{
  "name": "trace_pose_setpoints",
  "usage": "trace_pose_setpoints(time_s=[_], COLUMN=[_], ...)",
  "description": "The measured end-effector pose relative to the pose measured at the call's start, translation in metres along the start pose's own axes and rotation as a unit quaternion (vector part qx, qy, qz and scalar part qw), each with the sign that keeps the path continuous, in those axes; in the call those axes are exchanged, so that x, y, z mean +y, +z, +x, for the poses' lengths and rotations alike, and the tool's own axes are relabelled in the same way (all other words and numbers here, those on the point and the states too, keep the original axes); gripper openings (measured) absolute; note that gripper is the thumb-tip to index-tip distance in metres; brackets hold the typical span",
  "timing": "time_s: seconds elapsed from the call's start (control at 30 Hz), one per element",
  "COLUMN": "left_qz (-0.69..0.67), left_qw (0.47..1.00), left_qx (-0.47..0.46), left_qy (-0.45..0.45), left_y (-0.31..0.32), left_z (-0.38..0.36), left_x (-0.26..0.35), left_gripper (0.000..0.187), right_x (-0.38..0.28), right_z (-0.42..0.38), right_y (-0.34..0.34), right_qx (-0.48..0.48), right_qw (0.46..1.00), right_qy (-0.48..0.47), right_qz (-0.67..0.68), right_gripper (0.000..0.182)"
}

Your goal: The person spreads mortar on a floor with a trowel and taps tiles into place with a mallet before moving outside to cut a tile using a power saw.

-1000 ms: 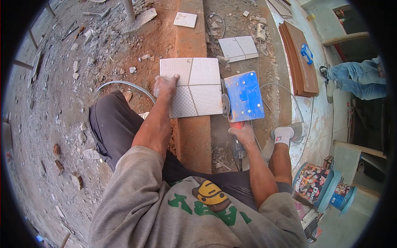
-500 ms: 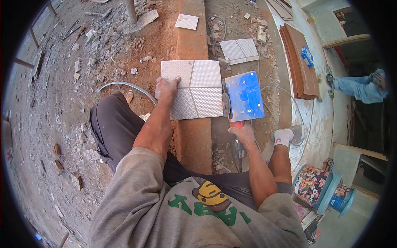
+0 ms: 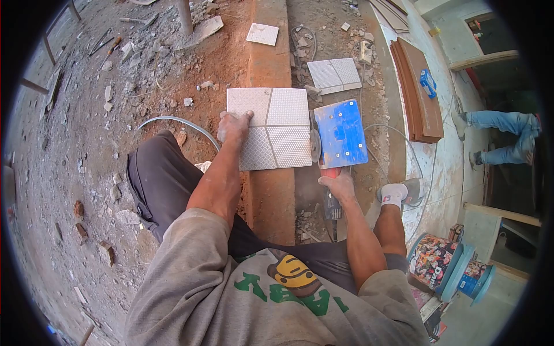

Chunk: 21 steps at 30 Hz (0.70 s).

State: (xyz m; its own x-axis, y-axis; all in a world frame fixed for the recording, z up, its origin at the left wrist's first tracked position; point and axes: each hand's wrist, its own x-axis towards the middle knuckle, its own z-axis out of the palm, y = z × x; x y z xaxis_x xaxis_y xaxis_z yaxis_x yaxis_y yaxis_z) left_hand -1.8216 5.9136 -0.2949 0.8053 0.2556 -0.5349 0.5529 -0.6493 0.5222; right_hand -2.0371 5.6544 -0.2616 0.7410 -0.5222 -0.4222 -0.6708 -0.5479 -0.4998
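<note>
My left hand (image 3: 234,127) grips the left edge of a pale square tile (image 3: 285,106), its thumb pressed on the patterned face. The tile lies over an orange-brown ledge (image 3: 274,199), its face divided by dark slanting lines. In my right hand (image 3: 339,186) is a handheld tile cutter with a red and black body, fingers wrapped round it. Its scuffed blue base plate (image 3: 341,135) faces up toward me. The cutter's round disc (image 3: 315,145) sits right at the tile's right edge, near the lower half.
Another patterned tile (image 3: 334,75) and a smaller white piece (image 3: 262,34) lie farther ahead. Brown boards (image 3: 418,92) are stacked at right, beside a cable (image 3: 416,153). Buckets (image 3: 434,262) stand at lower right. A person's legs (image 3: 499,120) show at far right. Rubble covers the left ground.
The person at far right has shifted, and both legs now show apart. The view has moved slightly. My hands keep their hold on the tile and cutter, with the disc still at the tile's edge.
</note>
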Motion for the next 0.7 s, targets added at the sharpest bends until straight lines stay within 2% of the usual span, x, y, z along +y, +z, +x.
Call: trace_pose_setpoints(time_s=[0.13, 0.2, 0.33, 0.7], left_qz=[0.002, 0.005, 0.001, 0.009], left_qw=[1.0, 1.0, 1.0, 1.0], left_qx=[-0.006, -0.001, -0.002, -0.015], left_qy=[-0.006, 0.006, 0.012, -0.013], left_y=[-0.001, 0.001, 0.003, -0.004], left_z=[0.0, 0.001, 0.005, -0.001], left_x=[0.0, -0.001, -0.004, 0.003], left_gripper=[0.077, 0.077, 0.076, 0.074], right_x=[-0.004, -0.001, 0.001, -0.005], right_z=[0.003, 0.006, 0.011, 0.018], right_y=[-0.002, 0.002, 0.003, 0.002], right_qx=[-0.015, 0.023, 0.032, 0.033], right_qw=[1.0, 0.999, 0.998, 0.999], right_qy=[0.005, -0.033, -0.055, -0.03], right_qz=[0.004, 0.018, 0.006, -0.007], right_gripper=[0.072, 0.072, 0.073, 0.071])
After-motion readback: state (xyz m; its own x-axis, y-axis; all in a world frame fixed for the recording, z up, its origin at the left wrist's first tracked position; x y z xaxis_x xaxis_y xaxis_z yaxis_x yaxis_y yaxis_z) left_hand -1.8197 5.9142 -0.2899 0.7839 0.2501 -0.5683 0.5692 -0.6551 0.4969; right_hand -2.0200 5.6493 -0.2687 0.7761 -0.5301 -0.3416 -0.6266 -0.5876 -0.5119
